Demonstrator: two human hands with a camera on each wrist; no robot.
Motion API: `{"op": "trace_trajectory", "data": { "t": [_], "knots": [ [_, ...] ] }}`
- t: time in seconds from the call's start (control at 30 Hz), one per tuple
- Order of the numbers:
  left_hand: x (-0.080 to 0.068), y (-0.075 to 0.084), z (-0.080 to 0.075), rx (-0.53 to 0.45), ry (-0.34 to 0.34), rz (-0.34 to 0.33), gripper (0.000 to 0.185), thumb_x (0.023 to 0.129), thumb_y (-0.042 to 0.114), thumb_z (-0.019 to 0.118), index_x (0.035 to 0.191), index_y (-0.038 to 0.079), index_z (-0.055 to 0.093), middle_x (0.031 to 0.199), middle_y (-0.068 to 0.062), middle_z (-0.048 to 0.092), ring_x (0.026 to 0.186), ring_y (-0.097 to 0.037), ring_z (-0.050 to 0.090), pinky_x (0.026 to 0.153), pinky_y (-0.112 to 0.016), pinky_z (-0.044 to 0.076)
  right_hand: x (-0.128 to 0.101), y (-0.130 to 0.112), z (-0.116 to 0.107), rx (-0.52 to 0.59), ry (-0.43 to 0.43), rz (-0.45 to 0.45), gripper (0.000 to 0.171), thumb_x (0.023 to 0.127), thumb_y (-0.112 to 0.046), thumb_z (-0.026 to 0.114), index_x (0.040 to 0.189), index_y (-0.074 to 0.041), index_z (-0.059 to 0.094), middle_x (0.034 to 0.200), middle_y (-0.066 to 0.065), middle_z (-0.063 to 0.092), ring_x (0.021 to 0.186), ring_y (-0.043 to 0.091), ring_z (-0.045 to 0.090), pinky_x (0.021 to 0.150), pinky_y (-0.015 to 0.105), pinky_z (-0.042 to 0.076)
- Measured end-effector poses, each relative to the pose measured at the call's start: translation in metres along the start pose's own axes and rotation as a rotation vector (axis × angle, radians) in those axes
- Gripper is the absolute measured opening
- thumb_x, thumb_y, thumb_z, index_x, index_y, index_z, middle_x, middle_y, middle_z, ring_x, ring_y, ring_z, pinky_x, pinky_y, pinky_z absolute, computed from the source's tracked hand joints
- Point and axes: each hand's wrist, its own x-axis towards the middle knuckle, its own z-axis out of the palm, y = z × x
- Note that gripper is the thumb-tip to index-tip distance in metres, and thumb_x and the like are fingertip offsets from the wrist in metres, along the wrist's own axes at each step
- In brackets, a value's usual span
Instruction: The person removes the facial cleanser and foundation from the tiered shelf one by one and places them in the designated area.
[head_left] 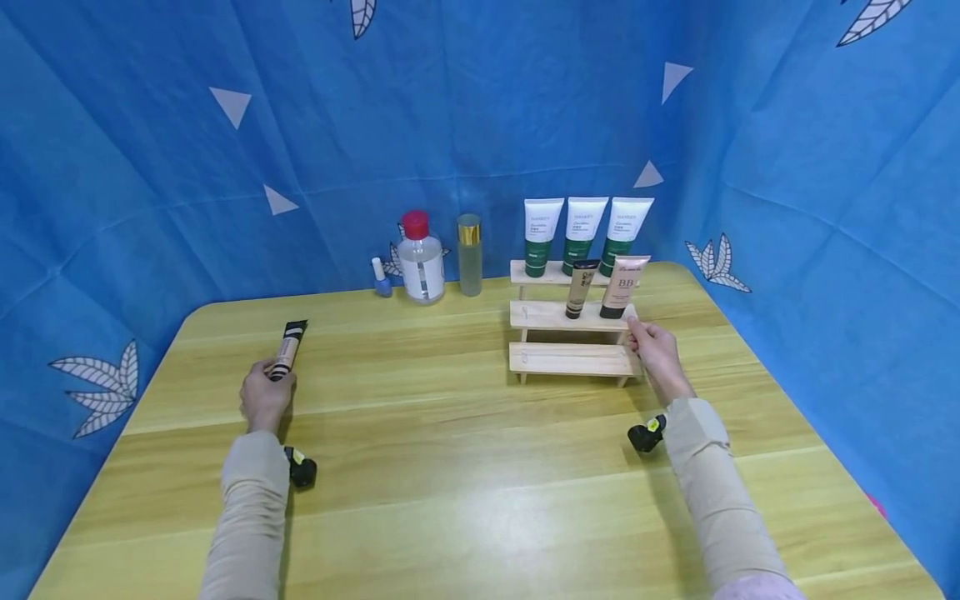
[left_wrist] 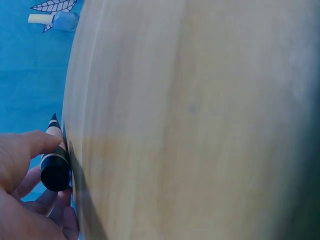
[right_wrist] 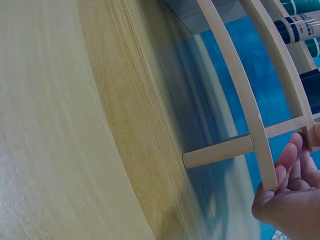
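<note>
The left hand [head_left: 264, 398] curls its fingers round a slim beige tube with black bands and a black cap [head_left: 286, 351], holding it at the cap end on the near left of the smooth, pale wood-grain table [head_left: 420, 467]. The left wrist view shows the thumb [left_wrist: 30, 145] lying along the tube's round black cap.

The right hand [head_left: 655, 352] grips the right end of a 3-step rack of bare light wood slats [head_left: 566, 358], fingers [right_wrist: 287, 157] curled over a slat.

The rack's far step carries 3 white-and-green tubes [head_left: 582, 235] upright on their caps; its middle step has 1 dark beige tube [head_left: 581, 288] and 1 peach BB tube [head_left: 622, 287]; the near step is bare.

Along the far edge stand 1 small blue nail polish bottle [head_left: 382, 277], 1 clear bottle with a red cap [head_left: 419, 257] and 1 frosted bottle with a gold cap [head_left: 469, 254]. Open tabletop stretches between the 2 hands. Blue cloth [head_left: 480, 108] with white leaves and triangles hangs close round the table's left, far and right edges.
</note>
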Motion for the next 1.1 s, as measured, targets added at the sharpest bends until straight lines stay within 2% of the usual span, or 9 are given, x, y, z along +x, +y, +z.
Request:
{"op": "trace_trajectory", "data": {
  "t": [0.2,0.5,0.83,1.1],
  "knots": [
    [-0.002,-0.001,-0.001,0.005,0.016,0.001,0.058,0.091,0.02,0.054,0.144,0.003,0.037,0.128,-0.029,0.05,0.112,-0.043,0.046,0.092,-0.056,0.034,0.0,0.0,0.001,-0.009,0.009,0.003,0.043,0.098,-0.043,0.045,0.106,-0.002,0.055,0.085,-0.005,0.051,0.073,0.003,0.048,0.066,0.014,0.042],
    [-0.003,0.007,-0.001,0.003,0.043,0.007,0.056,0.091,0.019,0.052,0.143,0.003,0.039,0.13,-0.029,0.045,0.122,-0.046,0.035,0.095,-0.058,0.025,0.001,-0.001,0.001,0.012,0.017,0.024,0.04,0.098,-0.042,0.046,0.104,-0.004,0.056,0.084,-0.006,0.052,0.073,0.003,0.047,0.066,0.015,0.042],
    [-0.005,0.021,0.001,-0.002,0.081,0.073,0.051,0.093,0.017,0.055,0.141,0.004,0.043,0.131,-0.028,0.047,0.121,-0.046,0.034,0.094,-0.057,0.022,0.001,0.001,0.0,-0.002,0.024,0.02,0.039,0.098,-0.043,0.046,0.101,-0.005,0.055,0.083,-0.007,0.052,0.074,0.003,0.047,0.066,0.015,0.041],
    [-0.011,0.039,0.01,-0.059,0.059,0.163,0.049,0.093,0.016,0.055,0.14,0.004,0.044,0.134,-0.023,0.05,0.124,-0.044,0.033,0.096,-0.057,0.021,0.001,0.001,0.0,0.002,0.02,0.015,0.039,0.098,-0.043,0.045,0.101,-0.006,0.055,0.083,-0.007,0.051,0.073,0.002,0.046,0.065,0.014,0.041]
  ]
}}
